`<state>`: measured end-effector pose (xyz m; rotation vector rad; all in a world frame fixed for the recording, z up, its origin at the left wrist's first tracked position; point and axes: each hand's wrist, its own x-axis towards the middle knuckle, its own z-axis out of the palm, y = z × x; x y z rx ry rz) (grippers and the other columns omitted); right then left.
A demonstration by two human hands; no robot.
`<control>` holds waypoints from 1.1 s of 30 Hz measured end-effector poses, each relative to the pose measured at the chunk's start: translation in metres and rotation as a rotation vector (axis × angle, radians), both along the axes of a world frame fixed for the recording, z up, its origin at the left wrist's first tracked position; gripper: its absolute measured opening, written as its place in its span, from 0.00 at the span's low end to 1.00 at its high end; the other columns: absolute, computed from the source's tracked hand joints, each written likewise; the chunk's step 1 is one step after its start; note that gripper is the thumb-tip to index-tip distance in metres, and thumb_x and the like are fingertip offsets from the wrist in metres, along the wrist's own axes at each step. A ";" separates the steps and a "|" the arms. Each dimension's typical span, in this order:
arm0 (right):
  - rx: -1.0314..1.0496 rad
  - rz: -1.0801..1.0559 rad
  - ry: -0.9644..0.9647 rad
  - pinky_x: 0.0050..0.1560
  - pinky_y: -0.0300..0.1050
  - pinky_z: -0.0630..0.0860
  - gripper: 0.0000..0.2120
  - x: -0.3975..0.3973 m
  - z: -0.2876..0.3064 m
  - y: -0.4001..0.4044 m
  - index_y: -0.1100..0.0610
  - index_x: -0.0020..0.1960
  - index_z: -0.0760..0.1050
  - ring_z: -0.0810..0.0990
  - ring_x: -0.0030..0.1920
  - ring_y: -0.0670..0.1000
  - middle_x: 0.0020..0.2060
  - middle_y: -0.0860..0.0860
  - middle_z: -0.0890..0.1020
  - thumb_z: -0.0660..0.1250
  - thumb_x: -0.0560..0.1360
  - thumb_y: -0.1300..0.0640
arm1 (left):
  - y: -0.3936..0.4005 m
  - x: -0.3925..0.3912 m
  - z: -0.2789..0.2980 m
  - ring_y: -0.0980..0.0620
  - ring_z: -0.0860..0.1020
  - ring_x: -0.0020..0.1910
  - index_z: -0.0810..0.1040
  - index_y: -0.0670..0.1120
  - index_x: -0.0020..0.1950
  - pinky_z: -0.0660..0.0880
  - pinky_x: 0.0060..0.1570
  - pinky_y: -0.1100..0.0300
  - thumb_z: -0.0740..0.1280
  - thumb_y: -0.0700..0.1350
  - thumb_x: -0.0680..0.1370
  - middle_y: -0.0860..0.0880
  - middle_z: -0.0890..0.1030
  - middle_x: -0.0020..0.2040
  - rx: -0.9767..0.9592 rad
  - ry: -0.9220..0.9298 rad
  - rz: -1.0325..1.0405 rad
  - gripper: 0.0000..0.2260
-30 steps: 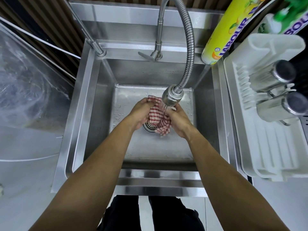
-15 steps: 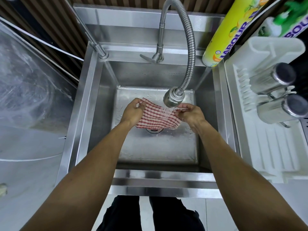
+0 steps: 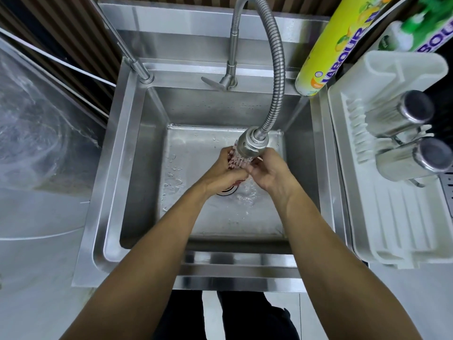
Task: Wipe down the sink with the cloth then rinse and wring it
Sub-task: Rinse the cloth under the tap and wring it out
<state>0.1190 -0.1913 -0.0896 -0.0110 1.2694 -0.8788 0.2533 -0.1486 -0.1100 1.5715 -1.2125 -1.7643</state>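
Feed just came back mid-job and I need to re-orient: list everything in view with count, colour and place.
stainless steel sink: one, silver, centre
flexible metal faucet: one, silver, water running over the basin
round drain: one, metal, basin floor, partly hidden
red-and-white checked cloth: one, bunched under the stream between both hands
yellow detergent bottle: one, right rear rim
white plastic dish rack: one, right of sink
steel cups: two, silver, in the rack
clear plastic sheet: one, left
left hand: grips cloth
right hand: grips cloth
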 end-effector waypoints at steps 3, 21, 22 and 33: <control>-0.137 0.139 0.060 0.63 0.57 0.79 0.10 -0.014 0.007 0.006 0.63 0.56 0.76 0.79 0.49 0.58 0.49 0.61 0.79 0.61 0.77 0.67 | -0.011 0.004 -0.002 0.53 0.81 0.57 0.71 0.48 0.69 0.77 0.63 0.49 0.73 0.40 0.74 0.49 0.83 0.58 -0.008 -0.089 -0.062 0.24; -0.846 1.788 1.739 0.66 0.55 0.67 0.10 -0.031 0.016 0.001 0.52 0.46 0.76 0.82 0.51 0.55 0.46 0.51 0.85 0.57 0.77 0.50 | -0.050 -0.005 0.016 0.48 0.81 0.49 0.79 0.52 0.47 0.80 0.51 0.55 0.76 0.48 0.71 0.50 0.82 0.47 0.003 -0.541 -0.784 0.09; -0.704 1.802 1.597 0.66 0.54 0.69 0.11 -0.031 0.019 -0.003 0.52 0.49 0.78 0.81 0.52 0.55 0.48 0.50 0.84 0.57 0.77 0.50 | -0.048 -0.004 0.014 0.48 0.80 0.47 0.77 0.52 0.43 0.78 0.47 0.57 0.74 0.47 0.72 0.50 0.80 0.44 -0.033 -0.611 -0.768 0.07; -0.923 1.487 1.455 0.76 0.55 0.59 0.35 -0.025 0.012 0.043 0.58 0.74 0.61 0.65 0.69 0.59 0.66 0.57 0.67 0.70 0.70 0.62 | -0.045 0.012 0.018 0.54 0.70 0.28 0.76 0.46 0.43 0.81 0.38 0.56 0.70 0.46 0.79 0.51 0.71 0.30 0.225 -0.288 -0.509 0.07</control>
